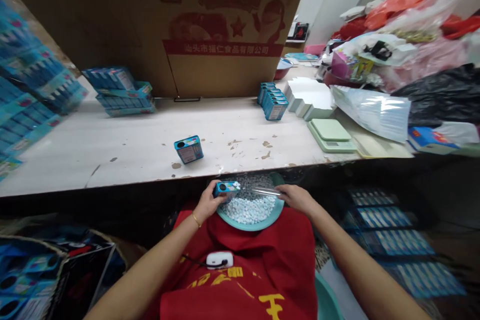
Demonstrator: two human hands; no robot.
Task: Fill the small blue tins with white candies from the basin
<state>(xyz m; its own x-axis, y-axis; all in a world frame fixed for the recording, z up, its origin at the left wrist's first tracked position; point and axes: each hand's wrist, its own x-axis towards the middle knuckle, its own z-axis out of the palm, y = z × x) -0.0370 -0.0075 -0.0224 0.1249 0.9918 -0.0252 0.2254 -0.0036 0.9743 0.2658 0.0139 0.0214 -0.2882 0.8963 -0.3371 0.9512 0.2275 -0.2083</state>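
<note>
My left hand (208, 202) is closed around a small blue box (225, 188), held over the left rim of a turquoise bowl (252, 226). White candy-like pellets (249, 210) fill much of the bowl, and a few lie on the box's right end. In my right hand (296, 197) is a slim, shiny metal utensil (265, 191), whose tip points left toward the box; its exact kind is hard to make out. A second blue box (188, 149) stands on the white table (150, 145) just beyond the bowl.
A large cardboard carton (210, 70) rises behind the table. To its right are a row of blue boxes (275, 102), stacked white cards (309, 97) and a pale green scale (332, 135). Trays of blue boxes (125, 92) stand left. Plastic bags (416, 25) are heaped at the right.
</note>
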